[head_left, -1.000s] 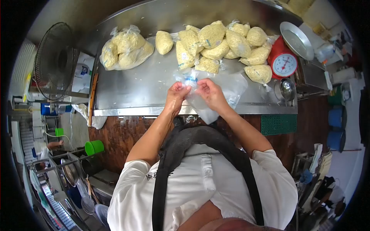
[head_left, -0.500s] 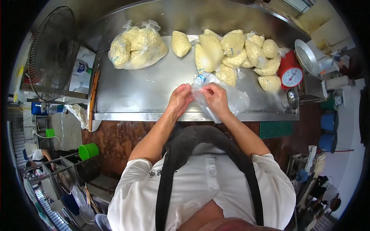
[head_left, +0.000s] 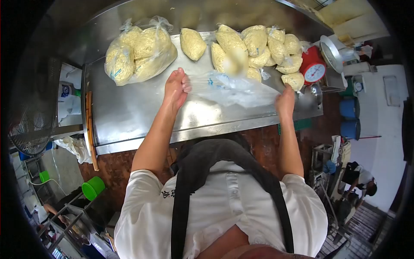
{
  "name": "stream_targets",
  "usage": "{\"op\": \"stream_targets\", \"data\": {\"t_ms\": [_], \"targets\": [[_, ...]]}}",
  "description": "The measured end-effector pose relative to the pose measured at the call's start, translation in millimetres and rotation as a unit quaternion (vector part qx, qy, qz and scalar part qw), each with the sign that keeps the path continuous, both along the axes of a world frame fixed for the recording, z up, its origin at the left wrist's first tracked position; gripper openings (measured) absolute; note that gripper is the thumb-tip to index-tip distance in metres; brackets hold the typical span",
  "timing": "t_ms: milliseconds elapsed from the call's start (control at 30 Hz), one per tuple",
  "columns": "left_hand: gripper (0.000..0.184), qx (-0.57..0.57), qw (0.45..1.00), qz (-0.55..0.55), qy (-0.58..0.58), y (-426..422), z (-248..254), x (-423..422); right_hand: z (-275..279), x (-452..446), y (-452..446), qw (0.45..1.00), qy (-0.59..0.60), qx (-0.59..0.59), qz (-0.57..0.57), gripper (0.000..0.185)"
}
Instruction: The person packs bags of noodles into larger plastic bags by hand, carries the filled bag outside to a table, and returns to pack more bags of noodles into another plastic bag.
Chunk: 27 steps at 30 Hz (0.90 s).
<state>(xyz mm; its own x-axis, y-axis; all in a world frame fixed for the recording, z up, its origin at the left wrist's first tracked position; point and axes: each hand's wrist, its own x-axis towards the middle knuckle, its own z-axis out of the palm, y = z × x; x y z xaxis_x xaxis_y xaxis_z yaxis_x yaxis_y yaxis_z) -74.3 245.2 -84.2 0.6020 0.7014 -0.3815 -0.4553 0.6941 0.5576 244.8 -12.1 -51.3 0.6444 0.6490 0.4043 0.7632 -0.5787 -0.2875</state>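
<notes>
A clear plastic bag (head_left: 241,90) with blue print is stretched sideways between my two hands, above the steel table (head_left: 129,114). My left hand (head_left: 177,87) is closed on the bag's left end. At the other end, my right hand (head_left: 285,102) grips the bag, its fingers partly hidden. Just beyond the bag lie several filled bags of pale yellow shreds, perhaps noodles (head_left: 230,41). A single filled bag (head_left: 192,44) rests apart, beyond my left hand. Nearest my right hand is a small filled bag (head_left: 293,81).
A big clear bag (head_left: 140,52) holding several smaller filled bags sits at the far left. Right of the table stand a red dial scale (head_left: 312,67) and a metal bowl (head_left: 331,51). Wooden sticks (head_left: 89,125) lie along the left edge. Other people work at both sides.
My hands have moved apart, left hand to the left and right hand to the right, pulling the clear bag out lengthwise. The camera view has turned a little.
</notes>
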Motion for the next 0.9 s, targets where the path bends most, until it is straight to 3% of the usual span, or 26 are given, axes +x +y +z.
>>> {"op": "stream_targets", "data": {"t_ms": [33,100,167,233,267,300,367,433,467,500,567,600,667,733,767,800,833,867,900], "targets": [[0.017,0.072,0.996,-0.006,0.046,-3,6,7,23,-21,12,0.996,-0.072,-0.013,0.051,0.049],[0.015,0.216,0.966,-0.019,0.139,-19,27,30,82,-99,53,0.968,-0.094,0.037,0.228,0.061],[0.027,0.376,0.914,-0.116,0.095,-40,56,37,94,-134,88,0.955,-0.027,0.032,0.294,0.043],[0.035,0.57,0.767,-0.095,0.279,-54,86,34,67,-120,115,0.945,0.107,-0.03,0.309,0.03],[0.036,0.616,0.703,-0.049,0.352,-48,64,30,55,-107,128,0.931,0.188,-0.073,0.304,0.024],[0.036,0.654,0.628,-0.001,0.422,-36,22,18,60,-104,134,0.927,0.182,-0.032,0.328,0.019],[0.026,0.582,0.587,0.0,0.563,-21,-69,-28,72,-99,141,0.911,0.173,0.048,0.371,0.013],[0.018,0.398,0.713,-0.086,0.571,-21,-102,-76,55,-72,151,0.912,0.179,-0.048,0.367,0.02],[0.016,0.346,0.737,-0.08,0.575,-35,-75,-78,45,-55,156,0.909,0.182,-0.097,0.363,0.024],[0.014,0.291,0.759,-0.073,0.578,-44,-48,-75,38,-36,164,0.929,0.174,-0.073,0.318,0.027],[0.013,0.221,0.85,0.035,0.477,-58,-53,-65,24,-5,183,0.958,0.162,-0.031,0.236,0.035],[0.013,0.182,0.883,0.094,0.422,-67,-57,-61,16,-1,193,0.945,0.136,0.004,0.298,0.039],[0.015,0.155,0.916,0.113,0.351,-73,-46,-35,-2,-13,205,0.9,0.097,0.078,0.417,0.048],[0.015,0.204,0.913,0.109,0.337,-76,-23,3,5,-60,204,0.827,0.045,0.109,0.549,0.045],[0.014,0.142,0.947,0.074,0.277,-75,-1,17,6,-66,206,0.809,0.044,0.05,0.584,0.042],[0.013,0.216,0.933,0.036,0.284,-71,4,23,7,-72,209,0.786,0.046,-0.009,0.616,0.039],[0.016,0.289,0.913,-0.006,0.289,-70,10,29,4,-68,212,0.773,0.082,-0.146,0.612,0.036],[0.019,0.361,0.851,-0.02,0.382,-71,18,33,3,-64,211,0.746,0.119,-0.28,0.593,0.032],[0.024,0.431,0.773,-0.031,0.465,-68,28,36,2,-59,205,0.806,0.129,-0.191,0.545,0.028]]}}
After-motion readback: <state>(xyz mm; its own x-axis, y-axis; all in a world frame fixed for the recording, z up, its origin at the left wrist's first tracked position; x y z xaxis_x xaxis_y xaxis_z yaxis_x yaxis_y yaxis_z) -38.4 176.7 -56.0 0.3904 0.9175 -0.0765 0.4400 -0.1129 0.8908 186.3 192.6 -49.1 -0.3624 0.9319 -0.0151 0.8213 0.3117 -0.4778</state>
